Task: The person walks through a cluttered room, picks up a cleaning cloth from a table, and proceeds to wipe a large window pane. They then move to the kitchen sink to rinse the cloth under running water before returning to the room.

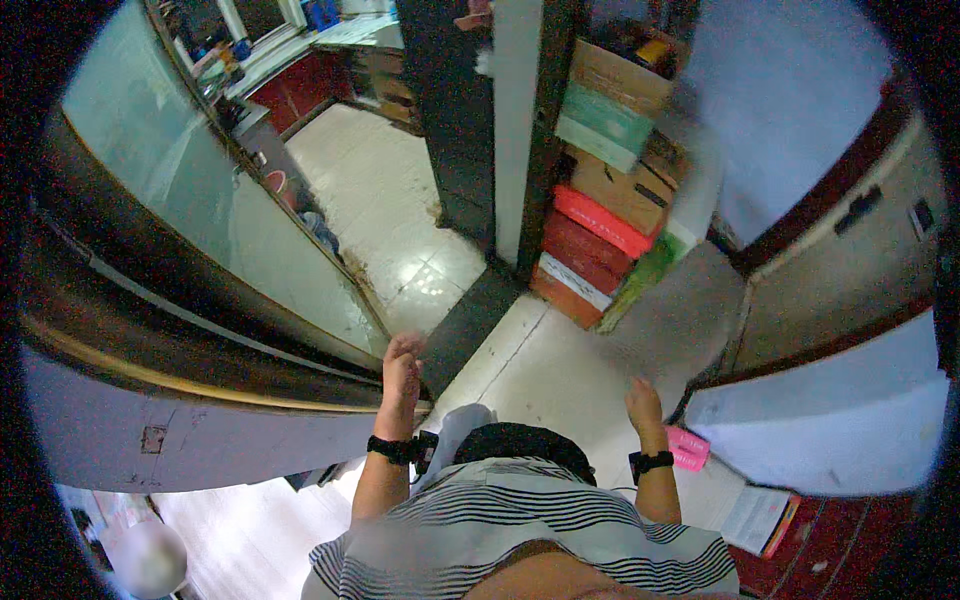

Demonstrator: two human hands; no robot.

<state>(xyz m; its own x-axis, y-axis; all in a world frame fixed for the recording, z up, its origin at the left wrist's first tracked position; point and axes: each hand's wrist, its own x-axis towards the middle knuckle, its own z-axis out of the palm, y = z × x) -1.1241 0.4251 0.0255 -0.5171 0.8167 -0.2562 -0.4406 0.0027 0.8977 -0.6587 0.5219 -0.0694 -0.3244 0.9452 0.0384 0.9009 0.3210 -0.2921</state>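
Note:
My left hand is loosely curled, with nothing seen in it. It appears close to the lower end of a framed glass door panel; whether it touches the frame I cannot tell. On the other side, my right hand is also curled, slightly blurred, and no object shows in it. It hangs over the pale tiled floor. Each wrist wears a black strap, the left one carrying a small dark device. Between my hands lies a dark threshold strip at the doorway.
Beyond the doorway, a tiled room has a counter. Stacked cardboard boxes stand right of the dark door post. A grey-brown board leans near them. At the right are a door and a pink packet.

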